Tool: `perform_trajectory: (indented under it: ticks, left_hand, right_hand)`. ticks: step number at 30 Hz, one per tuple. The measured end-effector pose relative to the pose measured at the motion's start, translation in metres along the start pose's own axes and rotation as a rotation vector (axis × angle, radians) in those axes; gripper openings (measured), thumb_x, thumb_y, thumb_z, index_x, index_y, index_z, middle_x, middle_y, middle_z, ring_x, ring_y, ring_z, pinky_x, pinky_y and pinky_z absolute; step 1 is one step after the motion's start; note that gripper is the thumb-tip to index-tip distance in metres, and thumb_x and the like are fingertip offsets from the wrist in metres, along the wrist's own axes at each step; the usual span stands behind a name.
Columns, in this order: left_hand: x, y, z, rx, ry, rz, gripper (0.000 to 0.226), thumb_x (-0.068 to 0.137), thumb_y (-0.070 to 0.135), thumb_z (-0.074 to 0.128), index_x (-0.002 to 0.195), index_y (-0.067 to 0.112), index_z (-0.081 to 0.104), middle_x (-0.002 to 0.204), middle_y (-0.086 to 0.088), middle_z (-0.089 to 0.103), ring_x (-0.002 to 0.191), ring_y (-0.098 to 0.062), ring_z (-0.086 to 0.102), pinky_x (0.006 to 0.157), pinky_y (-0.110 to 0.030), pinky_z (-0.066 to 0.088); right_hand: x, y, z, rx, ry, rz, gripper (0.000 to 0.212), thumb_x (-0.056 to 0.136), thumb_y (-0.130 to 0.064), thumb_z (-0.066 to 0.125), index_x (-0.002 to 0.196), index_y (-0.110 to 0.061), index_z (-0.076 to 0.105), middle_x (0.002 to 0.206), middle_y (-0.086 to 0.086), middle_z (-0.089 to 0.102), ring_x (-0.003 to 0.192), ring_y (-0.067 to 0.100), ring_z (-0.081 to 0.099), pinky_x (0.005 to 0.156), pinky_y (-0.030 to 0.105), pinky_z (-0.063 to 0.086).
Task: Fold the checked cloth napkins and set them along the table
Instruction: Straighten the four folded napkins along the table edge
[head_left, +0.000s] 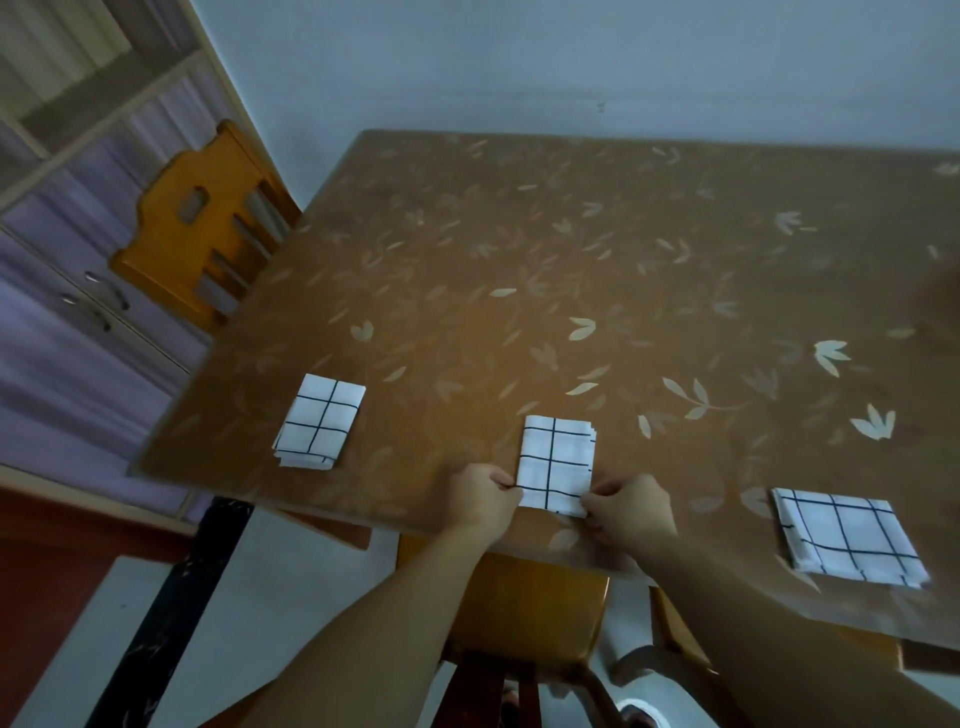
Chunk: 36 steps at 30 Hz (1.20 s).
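Napkin (557, 464): white, black-checked, folded narrow | left grip (483, 496), right grip (626, 512): pinching near corners

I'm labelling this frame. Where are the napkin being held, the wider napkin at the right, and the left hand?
held napkin (557, 457), head view, centre of its top face
wider napkin (847, 535), head view, middle of its top face
left hand (480, 499), head view, back of the hand

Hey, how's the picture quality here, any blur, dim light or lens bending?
Head view: dim, soft light, no glare on the table; wide-angle bending tilts the wall and cabinet; edges smear; the middle napkin between left hand and right hand stays fairly sharp.
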<state>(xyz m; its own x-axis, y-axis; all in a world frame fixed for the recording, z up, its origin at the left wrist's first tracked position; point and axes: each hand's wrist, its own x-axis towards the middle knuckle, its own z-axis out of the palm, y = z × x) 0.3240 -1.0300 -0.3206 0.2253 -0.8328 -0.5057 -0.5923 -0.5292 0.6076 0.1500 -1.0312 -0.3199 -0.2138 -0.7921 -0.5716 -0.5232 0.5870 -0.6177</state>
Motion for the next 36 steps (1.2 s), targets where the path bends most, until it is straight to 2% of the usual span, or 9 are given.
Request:
perform_trajectory:
  ticks: [4,8,10,12,16,19,23,26,36]
  left_hand:
    - [0.000,-0.016,-0.015,-0.022,0.015,-0.032,0.016,0.085,0.018,0.072,0.100,0.012,0.073,0.096,-0.004,0.073,0.085,-0.018,0.068,0.076,-0.027,0.058]
    - [-0.001,-0.023,-0.026,0.004,0.026,0.027,0.019,0.089,0.015,0.067,0.107,0.009,0.069,0.091,0.002,0.063,0.067,-0.007,0.057,0.042,-0.009,0.045]
    - [-0.003,-0.022,-0.030,0.120,0.058,0.127,0.019,0.091,0.022,0.064,0.109,0.017,0.065,0.096,0.005,0.062,0.074,-0.009,0.056,0.051,-0.012,0.048]
    - [-0.004,-0.017,-0.033,0.280,0.093,0.267,0.022,0.091,0.030,0.059,0.112,0.025,0.061,0.108,0.006,0.061,0.091,-0.013,0.057,0.074,-0.028,0.054]
    - [-0.011,0.014,-0.024,0.499,0.071,0.577,0.036,0.090,0.036,0.055,0.126,0.028,0.056,0.125,0.008,0.055,0.117,-0.017,0.048,0.094,-0.030,0.040]
    - [-0.030,0.054,-0.005,0.569,-0.018,0.781,0.038,0.089,0.039,0.054,0.127,0.032,0.054,0.127,0.011,0.052,0.122,-0.015,0.044,0.097,-0.030,0.036]
    - [-0.075,0.108,0.034,0.652,-0.121,0.991,0.040,0.091,0.042,0.051,0.130,0.034,0.051,0.132,0.008,0.048,0.127,-0.018,0.039,0.102,-0.035,0.035]
    - [-0.115,0.132,0.060,0.650,-0.125,1.092,0.040,0.090,0.042,0.050,0.130,0.033,0.052,0.130,0.007,0.050,0.126,-0.018,0.041,0.103,-0.036,0.033]
    - [-0.255,0.124,0.109,0.672,-0.111,1.226,0.039,0.090,0.043,0.048,0.127,0.034,0.054,0.126,0.009,0.053,0.122,-0.018,0.044,0.099,-0.035,0.039]
  right_hand:
    - [-0.005,-0.010,0.016,-0.055,-0.029,-0.062,0.009,0.082,-0.012,0.068,0.075,-0.015,0.074,0.071,0.005,0.072,0.067,0.019,0.070,0.067,0.037,0.061]
    - [-0.008,-0.015,0.028,-0.110,-0.024,-0.108,0.012,0.081,-0.011,0.065,0.072,-0.009,0.073,0.070,0.009,0.071,0.069,0.024,0.069,0.067,0.038,0.059]
    - [-0.012,-0.015,0.026,-0.112,-0.001,-0.120,0.015,0.082,-0.015,0.064,0.076,-0.005,0.073,0.072,0.011,0.071,0.070,0.025,0.069,0.064,0.035,0.057]
    - [-0.020,-0.014,0.018,-0.115,0.046,-0.142,0.017,0.083,-0.024,0.063,0.083,-0.009,0.071,0.074,0.005,0.070,0.068,0.020,0.067,0.065,0.035,0.057]
    - [-0.044,0.000,-0.017,-0.245,0.239,-0.246,0.032,0.085,-0.040,0.057,0.111,-0.022,0.059,0.104,-0.002,0.064,0.089,0.018,0.063,0.076,0.038,0.056]
    - [-0.068,0.016,-0.060,-0.272,0.386,-0.223,0.046,0.089,-0.043,0.054,0.131,-0.024,0.049,0.127,-0.002,0.054,0.102,0.018,0.060,0.082,0.035,0.054]
    - [-0.111,0.054,-0.118,-0.249,0.558,-0.136,0.047,0.091,-0.041,0.050,0.134,-0.022,0.047,0.136,-0.002,0.048,0.111,0.020,0.056,0.078,0.033,0.049]
    - [-0.150,0.089,-0.147,-0.224,0.641,-0.092,0.051,0.091,-0.040,0.050,0.138,-0.021,0.044,0.139,0.000,0.047,0.116,0.020,0.054,0.088,0.035,0.051]
    - [-0.267,0.190,-0.190,-0.225,0.755,-0.007,0.036,0.091,-0.044,0.051,0.124,-0.030,0.051,0.115,-0.004,0.055,0.081,0.008,0.060,0.067,0.025,0.058]
